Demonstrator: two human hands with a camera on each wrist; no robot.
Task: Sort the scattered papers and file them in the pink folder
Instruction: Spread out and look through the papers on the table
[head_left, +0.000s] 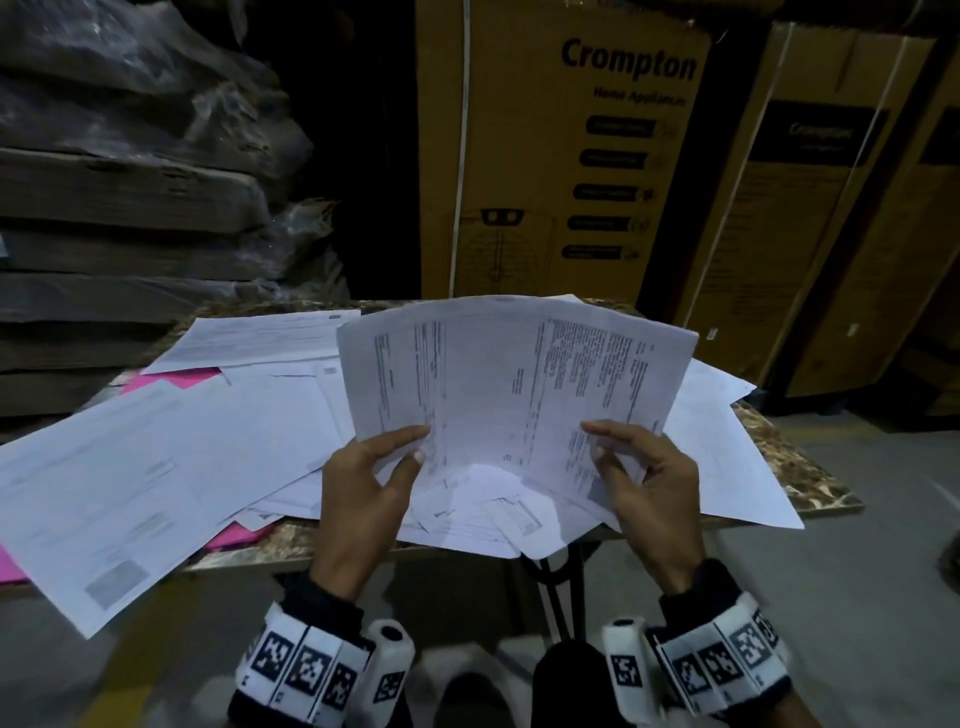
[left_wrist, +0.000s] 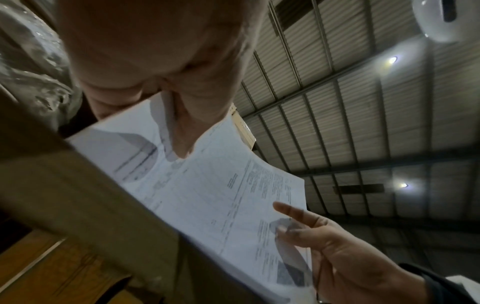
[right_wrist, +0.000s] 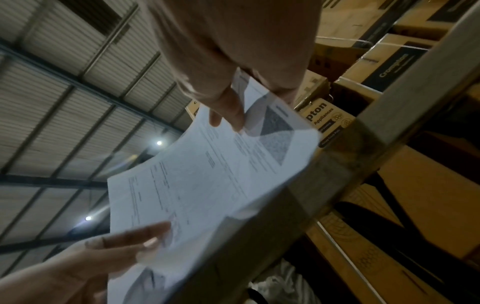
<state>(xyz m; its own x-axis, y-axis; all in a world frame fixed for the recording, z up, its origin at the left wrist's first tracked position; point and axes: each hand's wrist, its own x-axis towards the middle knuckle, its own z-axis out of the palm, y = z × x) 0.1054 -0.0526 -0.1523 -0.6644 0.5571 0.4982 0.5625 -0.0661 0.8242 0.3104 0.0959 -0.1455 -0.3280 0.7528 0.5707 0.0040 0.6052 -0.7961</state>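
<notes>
A dim storeroom, concrete floor (head_left: 857, 597) below, and a small speckled desk (head_left: 810, 467) right in front of us. Nearest in: 2 hands up over the desk's front edge. The left hand (head_left: 363, 499) pinches the lower left corner of a held sheaf of papers (head_left: 509, 384), thumb on the front; the right hand (head_left: 649, 499) pinches the lower right corner the same way. The fingers behind the sheaf are hidden, and the print is too blurred to read. Beneath, scattered papers (head_left: 171, 467) cover nearly the whole desk and hang over its front and right edges. The pink folder (head_left: 176, 376) lies buried under them on the left, only slivers showing. Beyond, a Crompton carton (head_left: 561, 156) stands just behind the desk, with wrapped flat stacks (head_left: 130, 182) to the left.
</notes>
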